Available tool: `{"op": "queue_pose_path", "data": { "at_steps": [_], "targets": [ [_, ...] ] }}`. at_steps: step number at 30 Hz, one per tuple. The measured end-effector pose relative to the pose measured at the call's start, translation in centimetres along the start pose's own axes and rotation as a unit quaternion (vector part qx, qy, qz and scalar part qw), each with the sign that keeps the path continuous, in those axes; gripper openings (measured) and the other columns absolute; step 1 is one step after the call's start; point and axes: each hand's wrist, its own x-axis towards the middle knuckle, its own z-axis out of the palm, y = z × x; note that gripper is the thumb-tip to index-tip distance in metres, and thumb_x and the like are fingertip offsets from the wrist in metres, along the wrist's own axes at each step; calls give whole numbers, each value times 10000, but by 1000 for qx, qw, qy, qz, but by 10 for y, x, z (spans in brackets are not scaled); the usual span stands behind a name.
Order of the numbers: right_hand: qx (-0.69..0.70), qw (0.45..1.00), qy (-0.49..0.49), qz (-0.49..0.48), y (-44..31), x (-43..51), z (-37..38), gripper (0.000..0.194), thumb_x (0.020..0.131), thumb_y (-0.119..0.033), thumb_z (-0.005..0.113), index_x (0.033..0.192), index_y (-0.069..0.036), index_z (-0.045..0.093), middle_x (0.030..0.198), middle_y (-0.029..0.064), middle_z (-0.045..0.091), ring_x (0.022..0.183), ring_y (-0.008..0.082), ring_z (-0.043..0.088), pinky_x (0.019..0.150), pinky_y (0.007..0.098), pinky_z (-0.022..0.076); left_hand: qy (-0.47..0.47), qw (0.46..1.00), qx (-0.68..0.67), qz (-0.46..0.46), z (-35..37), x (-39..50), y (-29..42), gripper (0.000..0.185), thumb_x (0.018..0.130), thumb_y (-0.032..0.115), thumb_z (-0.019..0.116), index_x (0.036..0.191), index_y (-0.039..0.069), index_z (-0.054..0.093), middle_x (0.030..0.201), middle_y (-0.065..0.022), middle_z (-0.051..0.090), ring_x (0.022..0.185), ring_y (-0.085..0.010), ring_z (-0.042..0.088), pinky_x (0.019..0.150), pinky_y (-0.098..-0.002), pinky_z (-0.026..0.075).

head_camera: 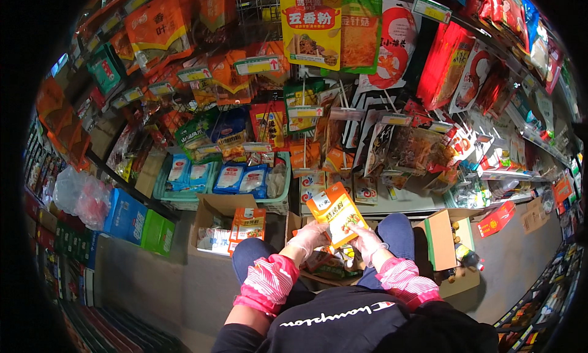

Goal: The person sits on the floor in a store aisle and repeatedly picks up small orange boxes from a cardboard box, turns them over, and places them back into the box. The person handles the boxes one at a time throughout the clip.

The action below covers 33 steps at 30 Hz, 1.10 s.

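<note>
An orange and white seasoning packet (339,214) is held up between my two hands, its printed front facing me. At its lower left edge my left hand (312,238), in a thin clear glove, grips it. My right hand (364,243), gloved the same way, has hold of its lower right edge. Below the hands, between my knees, an open cardboard box (317,278) contains more packets, partly hidden by the hands. Further orange packets (248,224) stand in another open cardboard box (205,215) to the left.
Hanging packets (310,29) fill the rack ahead. Green plastic baskets (158,183) with blue and white bags stand beneath it. A blue carton (124,215) and a green carton (158,231) are at the left. An open box (443,243) with bottles stands at the right, near a red box (496,219).
</note>
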Motion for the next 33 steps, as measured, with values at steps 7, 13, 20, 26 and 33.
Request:
{"op": "queue_pose_path", "data": {
  "at_steps": [7,13,20,26,33],
  "targets": [
    [-20,1000,14,-2,1,1,4,417,1060,-199,757,1432,-51,639,1315,83,761,1161,200,764,996,390,633,0,1000,-16,2,1,2,-4,459,1161,264,562,1561,51,490,1477,-191,660,1295,-392,693,1113,-538,559],
    [-33,999,28,6,9,6,-4,395,1062,-214,754,1407,-52,652,1277,78,780,1116,193,777,923,374,653,13,1000,14,1,9,-6,0,488,1152,275,575,1571,52,462,1479,-198,650,1292,-402,690,1109,-549,555],
    [-52,998,28,20,9,5,1,378,1081,-215,732,1417,-63,647,1284,79,781,1129,199,779,927,392,654,21,999,-21,-15,10,-7,-2,489,1155,251,558,1591,75,425,1507,-215,622,1292,-413,686,1092,-549,565],
    [-61,997,46,28,8,1,-4,300,1074,-268,745,1343,-148,688,1180,7,795,1006,125,764,766,285,603,53,997,-55,8,15,14,-14,449,1134,223,596,1547,95,472,1427,-162,691,1232,-338,737,1040,-486,603],
    [-65,996,48,28,11,-3,9,338,1073,-269,739,1366,-116,667,1114,23,777,945,151,756,726,300,616,95,994,-44,21,1,22,-23,550,1108,187,641,1593,52,418,1500,-181,629,1290,-307,703,1038,-473,603]
  ]
}}
